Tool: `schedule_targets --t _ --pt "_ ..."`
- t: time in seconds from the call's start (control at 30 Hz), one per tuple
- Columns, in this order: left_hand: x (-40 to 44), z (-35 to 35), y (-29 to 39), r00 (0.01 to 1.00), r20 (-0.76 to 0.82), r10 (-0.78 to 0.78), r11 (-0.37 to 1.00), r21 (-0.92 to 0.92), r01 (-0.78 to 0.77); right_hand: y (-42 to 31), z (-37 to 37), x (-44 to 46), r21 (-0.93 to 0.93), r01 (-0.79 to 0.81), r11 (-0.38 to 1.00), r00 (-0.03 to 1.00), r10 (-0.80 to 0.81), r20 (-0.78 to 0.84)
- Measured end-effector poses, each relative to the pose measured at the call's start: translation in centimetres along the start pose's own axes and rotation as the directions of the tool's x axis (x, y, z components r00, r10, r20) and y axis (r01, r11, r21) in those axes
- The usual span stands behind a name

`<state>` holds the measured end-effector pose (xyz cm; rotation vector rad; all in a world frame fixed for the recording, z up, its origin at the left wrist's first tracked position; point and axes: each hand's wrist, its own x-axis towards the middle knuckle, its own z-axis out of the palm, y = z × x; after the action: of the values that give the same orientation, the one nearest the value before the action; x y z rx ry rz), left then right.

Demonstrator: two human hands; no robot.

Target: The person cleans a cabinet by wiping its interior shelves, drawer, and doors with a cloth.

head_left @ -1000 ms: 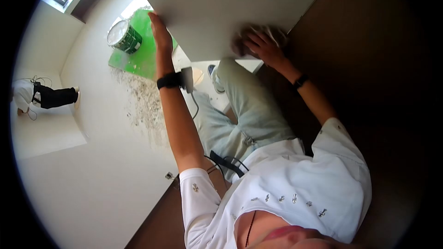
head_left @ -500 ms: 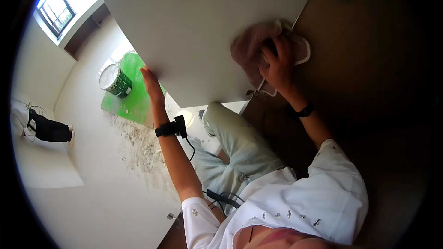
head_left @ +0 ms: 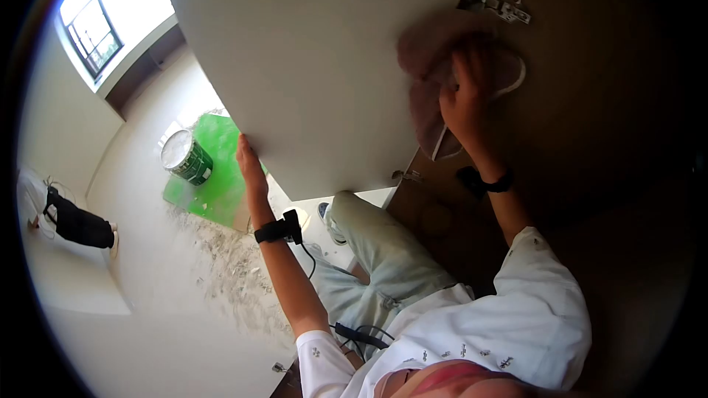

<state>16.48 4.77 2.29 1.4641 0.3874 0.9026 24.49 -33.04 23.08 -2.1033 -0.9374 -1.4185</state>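
A pale cabinet door (head_left: pixel 317 81) stands swung out in front of me. My left hand (head_left: pixel 251 166) holds the door's outer edge, its fingers lying along it and partly hidden. My right hand (head_left: pixel 466 103) is closed on a pinkish cloth (head_left: pixel 428 110) with a light trim, pressed against the door near its hinge side. The cloth is bunched and blurred by motion, and part of it spreads over the dark cabinet interior. One metal hinge (head_left: pixel 505 6) sits above the cloth and another hinge (head_left: pixel 405 175) below it.
On the floor to the left, a green-and-white bucket (head_left: pixel 188 158) stands on a green sheet (head_left: pixel 221 144), with scattered debris (head_left: pixel 236 265) nearby. Farther left are a black bag-like item (head_left: pixel 81 217) and cables. A window (head_left: pixel 92 33) lies beyond. My legs (head_left: pixel 383 250) are below the door.
My right hand and the cloth have moved right toward the hinge side of the door. The view has shifted slightly; my left hand stays at the door's edge.
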Motion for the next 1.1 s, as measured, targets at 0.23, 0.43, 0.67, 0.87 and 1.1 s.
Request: schedule_targets --t 0.23,0.43,0.67,0.87,1.1 --pt "-0.8 0.0 5.2 0.989 0.149 0.003 0.985 -0.170 0.023 -2.6 1.4 5.3 0.002 0.087 0.996 0.979 -0.085 -0.187" --pt "-0.9 0.4 5.2 0.996 0.084 0.031 0.982 -0.186 -0.015 -4.5 3.8 4.4 -0.048 0.088 0.995 0.992 -0.092 -0.086" --pt "-1.3 0.4 7.0 0.985 0.147 0.086 0.977 -0.206 -0.054 -11.4 6.0 4.7 0.129 0.156 0.979 0.987 -0.158 0.012" --pt "-1.6 0.3 7.1 0.977 0.170 0.124 0.972 -0.221 -0.085 -15.0 9.7 3.4 0.289 0.279 0.916 0.946 -0.313 0.078" --pt "-1.6 0.8 6.7 0.993 0.074 0.091 0.982 -0.170 -0.078 -15.0 8.7 8.0 0.349 0.435 0.830 0.878 -0.478 0.041"
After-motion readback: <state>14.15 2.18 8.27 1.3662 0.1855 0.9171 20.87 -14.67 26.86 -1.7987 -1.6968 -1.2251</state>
